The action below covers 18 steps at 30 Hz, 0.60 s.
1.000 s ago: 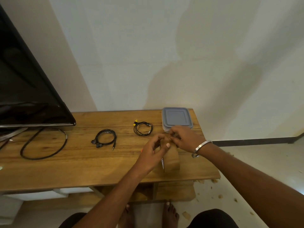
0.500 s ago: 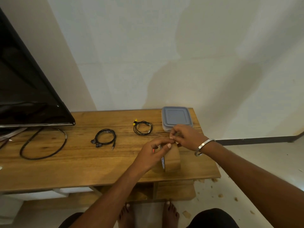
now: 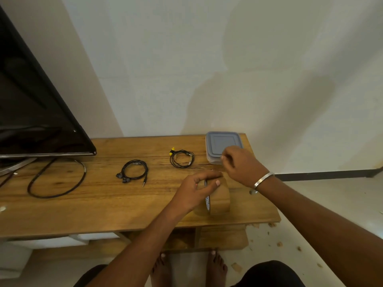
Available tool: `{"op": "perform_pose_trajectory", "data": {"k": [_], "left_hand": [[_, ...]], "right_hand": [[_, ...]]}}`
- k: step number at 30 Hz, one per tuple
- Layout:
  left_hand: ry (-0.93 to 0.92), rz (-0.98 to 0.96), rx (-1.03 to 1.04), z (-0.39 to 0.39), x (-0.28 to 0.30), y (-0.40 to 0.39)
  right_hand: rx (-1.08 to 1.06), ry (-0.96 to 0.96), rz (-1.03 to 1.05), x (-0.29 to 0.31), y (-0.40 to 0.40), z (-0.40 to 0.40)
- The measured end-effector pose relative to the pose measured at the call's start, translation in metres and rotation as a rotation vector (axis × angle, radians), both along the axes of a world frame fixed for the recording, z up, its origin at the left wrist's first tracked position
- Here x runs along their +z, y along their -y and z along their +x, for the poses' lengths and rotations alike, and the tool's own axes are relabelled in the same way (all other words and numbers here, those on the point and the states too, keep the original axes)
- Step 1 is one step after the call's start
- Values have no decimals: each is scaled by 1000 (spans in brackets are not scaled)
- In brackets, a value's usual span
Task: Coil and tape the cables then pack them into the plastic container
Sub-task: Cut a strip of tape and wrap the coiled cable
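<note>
**Tape end being drawn away from the roll, toward the container**

Nearest us, we are steadying the tape roll [image 3: 217, 200] on edge near the front of the desk [image 3: 83, 208], its axis lying left to right. Our left hand [image 3: 196, 191] is closing over the top of the roll, thumb and fingers gripping it. Just beyond and to the right, our right hand [image 3: 242, 166] is pinching shut in front of the container; we are judging that it is holding the free tape end, though the strip itself is too faint to make out. The pull direction is running away from us and slightly right, roughly in line with the roll's rim, so the left hand is serving as the anchor.

Farther back, two coiled cables are lying apart on the desk: the black one [image 3: 132, 171] to the left, the yellow-tipped one [image 3: 182, 158] closer to our hands. We are judging the latter the nearer target, left of the right hand. The lidded plastic container [image 3: 219, 141] is sitting at the far right corner, partly behind the right hand.
</note>
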<state>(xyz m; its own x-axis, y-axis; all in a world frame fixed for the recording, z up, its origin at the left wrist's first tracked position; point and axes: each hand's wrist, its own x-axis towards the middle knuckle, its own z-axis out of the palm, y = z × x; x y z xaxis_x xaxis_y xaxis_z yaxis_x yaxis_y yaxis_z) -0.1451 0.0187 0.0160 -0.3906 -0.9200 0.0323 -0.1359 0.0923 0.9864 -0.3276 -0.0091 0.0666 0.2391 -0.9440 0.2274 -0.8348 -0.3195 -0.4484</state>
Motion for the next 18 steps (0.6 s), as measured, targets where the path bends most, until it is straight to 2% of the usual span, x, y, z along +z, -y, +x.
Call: {"op": "perform_pose_trajectory", "data": {"k": [4,10,18], "left_hand": [[9,18,-1,2,1,4],[29,25,14,4,3,15],[-32,175,185,17,5,33]], "right_hand": [[-127,70,28,0,7,0],[-139,87,93,-16,3,5],[-106,304,-95,-19,-16,15]]}}
